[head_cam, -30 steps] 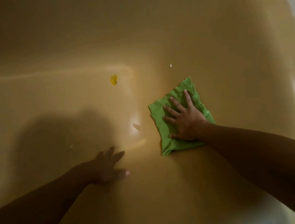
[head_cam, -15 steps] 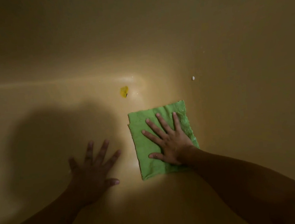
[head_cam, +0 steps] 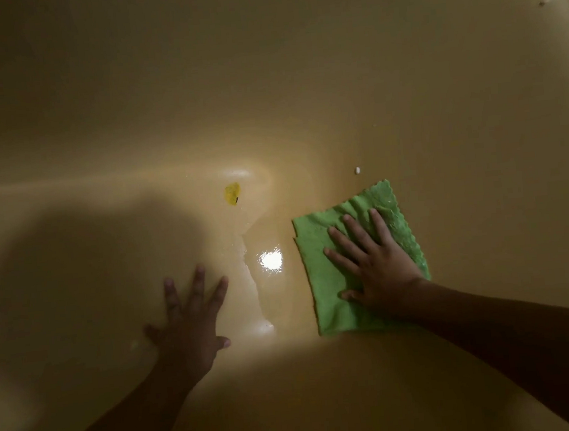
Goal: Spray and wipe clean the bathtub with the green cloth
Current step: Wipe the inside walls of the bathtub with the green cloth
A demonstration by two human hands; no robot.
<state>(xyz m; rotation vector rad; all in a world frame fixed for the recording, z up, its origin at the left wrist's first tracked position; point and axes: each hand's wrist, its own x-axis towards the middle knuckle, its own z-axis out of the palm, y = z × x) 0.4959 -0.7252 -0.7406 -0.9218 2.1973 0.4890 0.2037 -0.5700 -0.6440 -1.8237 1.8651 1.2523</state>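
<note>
So from the head cam I'm looking down into the yellowish bathtub (head_cam: 264, 79), and the green cloth (head_cam: 323, 280) is lying flat on the tub bottom at about 3 o'clock from the middle of the view, folded into a near-square pad. The right hand (head_cam: 374, 269) is planted on top of it, palm down. Its fingers (head_cam: 378, 224) are straight and spread, pressing the cloth and not gripping it, and they point to roughly 11 or 12 o'clock. The left hand (head_cam: 189, 326) is over at 7 o'clock, also flat with its fingers splayed on the bare tub and holding nothing. My guess is it's just bracing.

What the next stroke turns on, I think, is the yellow scrap (head_cam: 232, 194) stuck to the floor at about 10 o'clock from the right fingertips, well apart from the cloth. The cloth's far-left corner is the closest part to it. Between the two there's a wet patch with a bright glare spot (head_cam: 271, 260) just beside the cloth's left edge, so that strip looks already wetted.

There's also a little white speck (head_cam: 357, 170) at 12 o'clock, just beyond the cloth's far edge and much nearer than the scrap. Since the right hand has the cloth, I'd sweep it up and left toward 10 o'clock, or nudge it straight ahead to get the speck first. The cloth's far edge is bunched a little around the fingertips, so pushing forward could ruck it up. No spray bottle in view anywhere.
</note>
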